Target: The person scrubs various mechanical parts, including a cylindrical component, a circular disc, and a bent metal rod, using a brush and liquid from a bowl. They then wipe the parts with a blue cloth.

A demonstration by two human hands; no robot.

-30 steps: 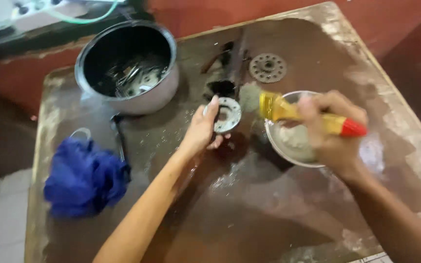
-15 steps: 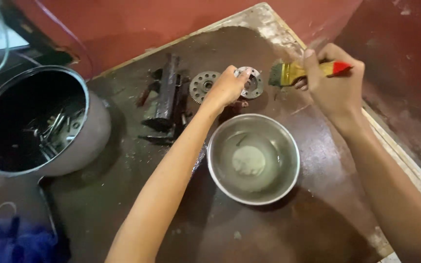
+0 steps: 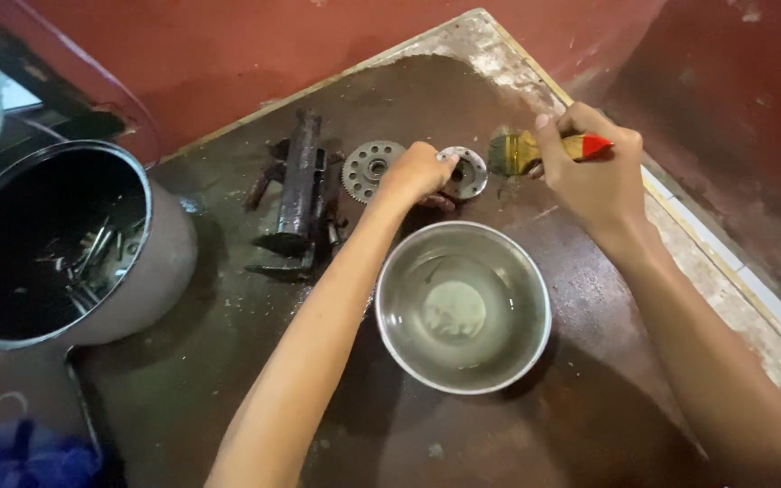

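Left hand (image 3: pixel 416 172) pinned the round metal flange (image 3: pixel 465 172) flat on the surface (image 3: pixel 607 398). Right hand (image 3: pixel 589 172) clenched the paintbrush (image 3: pixel 535 150), bristles just right of the flange, handle lying left-right.

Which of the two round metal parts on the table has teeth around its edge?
The gear, lying free left of the left hand. The ring plate under that hand has a smooth rim with holes.
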